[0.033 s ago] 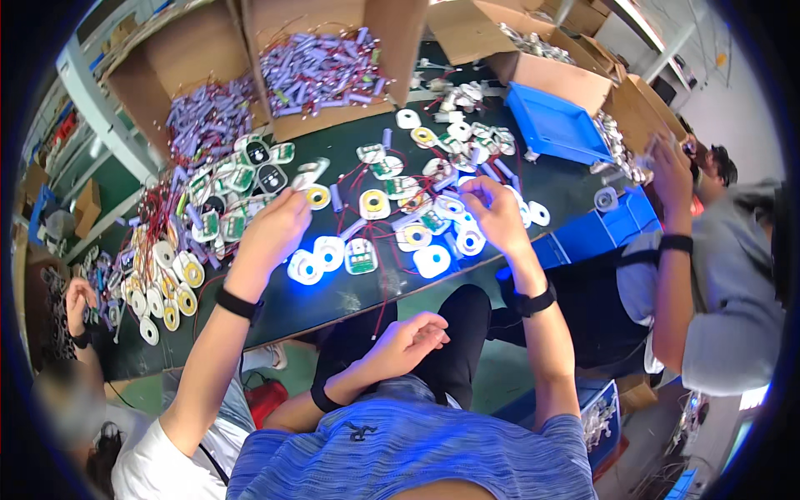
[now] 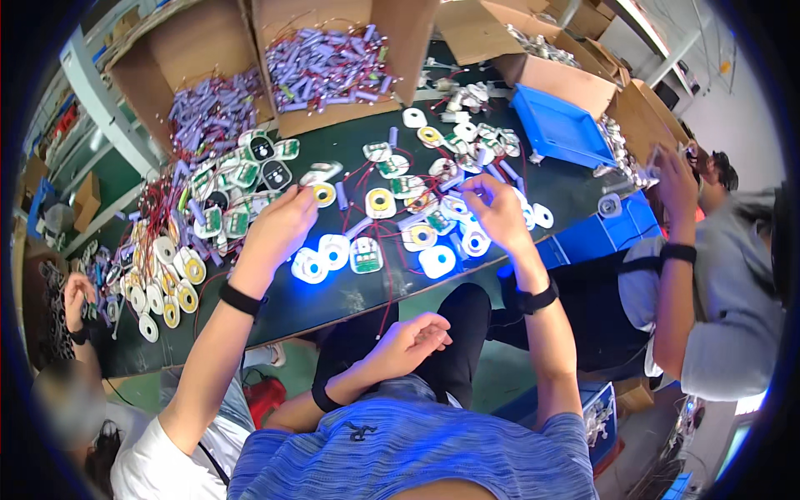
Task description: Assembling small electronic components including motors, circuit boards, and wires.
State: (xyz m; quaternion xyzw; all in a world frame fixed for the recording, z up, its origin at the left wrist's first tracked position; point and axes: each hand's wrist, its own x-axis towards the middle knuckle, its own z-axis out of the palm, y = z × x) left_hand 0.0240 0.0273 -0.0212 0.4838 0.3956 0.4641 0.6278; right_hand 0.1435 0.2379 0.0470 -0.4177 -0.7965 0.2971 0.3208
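My left hand [image 2: 421, 337] rests above my dark-trousered lap, its fingers loosely bent and apart with nothing visible in them. A red wire [image 2: 388, 312] hangs over the table edge beside it. Over a cluster of parts, my right hand [image 2: 497, 212] has thumb and fingers pinched together; what they hold, if anything, is hidden. Under and beside it lie a white ring-shaped piece [image 2: 475, 240] and a white disc [image 2: 436, 262], both lit bright blue. Further left are a yellow-centred round piece [image 2: 380, 202] and a white housing with a green circuit board [image 2: 366, 256].
From the left, a co-worker's hand [image 2: 283, 221] reaches beside a white-and-silver piece [image 2: 322, 172]. Cardboard boxes of purple cylindrical cells [image 2: 329, 71] stand at the back. A blue tray [image 2: 562, 125] lies right, near another co-worker's raised hand [image 2: 673, 175]. Wired parts [image 2: 162, 279] heap left.
The view has shifted slightly. The piece by the left co-worker's hand now lies flatter and further right. My own hands look nearly unchanged.
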